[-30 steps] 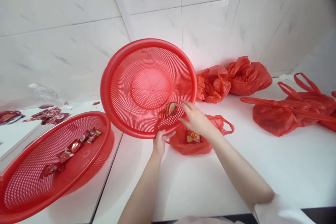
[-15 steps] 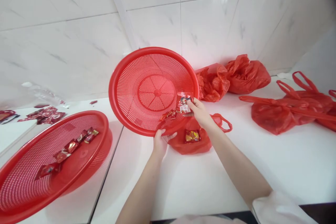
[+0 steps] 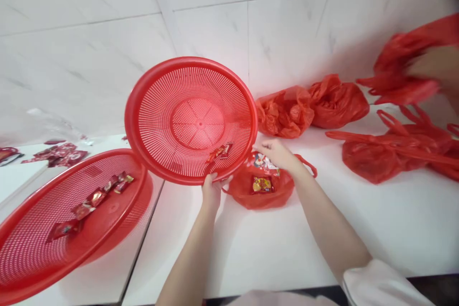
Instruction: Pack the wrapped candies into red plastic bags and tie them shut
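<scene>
My left hand grips the lower rim of a round red mesh basket, tilted up on its edge. Two small wrapped candies lie inside it near the bottom. Just right of the basket's rim, my right hand reaches over the mouth of a small red plastic bag. Its fingers rest on a white-and-red candy packet at the bag's opening. A yellow-and-red packet shows through the bag's side.
A second red mesh basket with several candies stands at the left on the white counter. More red plastic bags lie along the tiled wall and at the right. Another person's hand lifts a red bag at the upper right. Red wrappers lie far left.
My right hand took a packet out of the tilted basket and lowered it to the small bag's mouth. The basket shifted left. A blurred hand with a red bag appeared upper right.
</scene>
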A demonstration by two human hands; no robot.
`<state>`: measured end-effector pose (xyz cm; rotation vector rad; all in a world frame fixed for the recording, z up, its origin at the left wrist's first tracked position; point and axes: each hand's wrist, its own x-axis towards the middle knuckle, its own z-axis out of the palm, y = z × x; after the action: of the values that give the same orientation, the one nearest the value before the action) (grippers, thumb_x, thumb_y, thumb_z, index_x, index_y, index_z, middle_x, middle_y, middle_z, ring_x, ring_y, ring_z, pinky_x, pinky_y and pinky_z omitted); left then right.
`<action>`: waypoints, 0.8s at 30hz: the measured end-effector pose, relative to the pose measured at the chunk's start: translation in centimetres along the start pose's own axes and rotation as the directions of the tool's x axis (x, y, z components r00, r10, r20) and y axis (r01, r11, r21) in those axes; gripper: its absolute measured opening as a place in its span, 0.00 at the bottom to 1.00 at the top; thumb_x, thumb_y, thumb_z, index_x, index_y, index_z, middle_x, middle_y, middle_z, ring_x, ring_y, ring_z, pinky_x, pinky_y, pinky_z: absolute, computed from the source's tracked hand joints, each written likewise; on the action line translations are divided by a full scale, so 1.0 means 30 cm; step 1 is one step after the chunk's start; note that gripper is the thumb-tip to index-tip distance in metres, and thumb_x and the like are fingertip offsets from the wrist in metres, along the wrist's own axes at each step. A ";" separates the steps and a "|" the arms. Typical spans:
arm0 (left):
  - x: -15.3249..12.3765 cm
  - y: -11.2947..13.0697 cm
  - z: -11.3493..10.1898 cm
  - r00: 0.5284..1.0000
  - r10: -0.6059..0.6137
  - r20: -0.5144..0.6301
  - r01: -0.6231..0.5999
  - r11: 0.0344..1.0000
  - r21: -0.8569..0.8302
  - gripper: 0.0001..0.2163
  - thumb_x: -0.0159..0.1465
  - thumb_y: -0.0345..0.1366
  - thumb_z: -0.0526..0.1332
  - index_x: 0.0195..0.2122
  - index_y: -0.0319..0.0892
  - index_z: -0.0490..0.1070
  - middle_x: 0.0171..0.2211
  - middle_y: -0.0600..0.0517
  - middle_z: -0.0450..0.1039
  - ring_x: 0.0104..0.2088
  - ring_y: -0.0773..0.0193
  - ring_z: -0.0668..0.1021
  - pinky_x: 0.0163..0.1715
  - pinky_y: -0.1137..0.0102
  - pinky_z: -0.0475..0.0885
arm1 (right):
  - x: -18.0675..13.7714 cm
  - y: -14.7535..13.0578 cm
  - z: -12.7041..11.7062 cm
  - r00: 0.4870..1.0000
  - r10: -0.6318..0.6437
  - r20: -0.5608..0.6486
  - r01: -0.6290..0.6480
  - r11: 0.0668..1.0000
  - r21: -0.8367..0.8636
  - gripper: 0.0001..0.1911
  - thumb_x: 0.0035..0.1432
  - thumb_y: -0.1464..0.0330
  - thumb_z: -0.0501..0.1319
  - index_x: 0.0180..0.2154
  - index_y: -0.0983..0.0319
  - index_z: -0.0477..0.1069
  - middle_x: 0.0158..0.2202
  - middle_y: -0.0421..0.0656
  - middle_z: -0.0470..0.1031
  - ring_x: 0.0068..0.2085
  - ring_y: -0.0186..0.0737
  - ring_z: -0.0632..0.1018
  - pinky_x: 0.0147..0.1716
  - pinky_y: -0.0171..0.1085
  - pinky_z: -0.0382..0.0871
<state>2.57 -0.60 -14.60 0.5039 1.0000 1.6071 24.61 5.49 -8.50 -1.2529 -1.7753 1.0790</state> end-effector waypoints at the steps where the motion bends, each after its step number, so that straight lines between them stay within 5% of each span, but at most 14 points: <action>1: 0.002 -0.002 -0.003 1.000 0.010 -0.018 -0.010 1.000 0.008 0.05 0.46 0.34 0.62 0.20 0.38 0.69 0.28 0.50 0.76 0.33 0.58 0.79 0.36 0.59 0.78 | -0.006 0.004 -0.011 0.998 0.025 0.056 -0.017 0.990 -0.139 0.24 0.58 0.51 0.58 0.20 0.61 0.61 0.16 0.34 0.58 0.19 0.30 0.60 0.21 0.33 0.50; 4: 0.003 -0.009 -0.004 0.999 0.030 -0.044 -0.028 0.999 0.033 0.06 0.45 0.34 0.64 0.20 0.38 0.69 0.28 0.50 0.76 0.33 0.58 0.79 0.35 0.57 0.79 | -0.019 -0.006 -0.029 1.000 -0.015 -0.027 0.001 0.894 -0.448 0.16 0.61 0.59 0.57 0.24 0.61 0.67 0.23 0.41 0.71 0.27 0.37 0.71 0.27 0.34 0.58; 10: -0.025 -0.039 0.018 0.999 -0.008 0.037 0.005 0.998 0.068 0.09 0.46 0.33 0.66 0.30 0.40 0.75 0.33 0.51 0.78 0.37 0.56 0.79 0.41 0.52 0.78 | -0.029 -0.067 0.025 0.939 -0.322 -0.125 0.256 0.892 -0.373 0.14 0.66 0.61 0.52 0.41 0.61 0.72 0.39 0.47 0.78 0.41 0.42 0.78 0.44 0.39 0.67; 15: -0.055 -0.065 0.030 0.966 -0.132 0.223 0.106 0.987 0.125 0.15 0.48 0.33 0.65 0.39 0.41 0.75 0.43 0.48 0.78 0.48 0.48 0.77 0.46 0.49 0.75 | -0.038 -0.037 0.140 0.934 -0.337 0.119 0.349 0.790 -0.504 0.34 0.61 0.52 0.58 0.64 0.59 0.56 0.68 0.56 0.51 0.65 0.56 0.59 0.59 0.54 0.55; 17: -0.060 -0.071 0.030 0.962 -0.130 0.242 0.100 0.986 0.135 0.17 0.48 0.33 0.65 0.42 0.42 0.75 0.44 0.48 0.77 0.49 0.47 0.77 0.48 0.48 0.74 | -0.040 -0.025 0.182 0.935 -0.302 0.187 0.354 0.762 -0.542 0.32 0.63 0.53 0.55 0.65 0.58 0.55 0.67 0.55 0.52 0.64 0.56 0.60 0.60 0.56 0.53; 20: -0.058 -0.074 0.028 0.963 -0.121 0.242 0.092 0.988 0.126 0.19 0.49 0.33 0.64 0.44 0.43 0.74 0.46 0.48 0.77 0.50 0.48 0.76 0.48 0.48 0.74 | -0.035 -0.024 0.224 0.924 -0.320 0.210 0.380 0.711 -0.591 0.22 0.67 0.59 0.51 0.59 0.61 0.64 0.58 0.53 0.68 0.57 0.50 0.68 0.55 0.50 0.59; 24: -0.053 -0.076 0.029 0.964 -0.150 0.219 0.134 0.987 0.086 0.19 0.48 0.32 0.65 0.43 0.42 0.74 0.45 0.49 0.77 0.49 0.49 0.77 0.47 0.49 0.75 | -0.018 -0.025 0.238 0.918 -0.342 0.203 0.386 0.646 -0.658 0.12 0.65 0.67 0.56 0.48 0.61 0.72 0.45 0.49 0.75 0.47 0.47 0.73 0.47 0.44 0.63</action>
<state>5.02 -1.76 -15.70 0.6336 0.9030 1.3575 18.18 3.17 -10.78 -1.1670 -2.4659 0.1916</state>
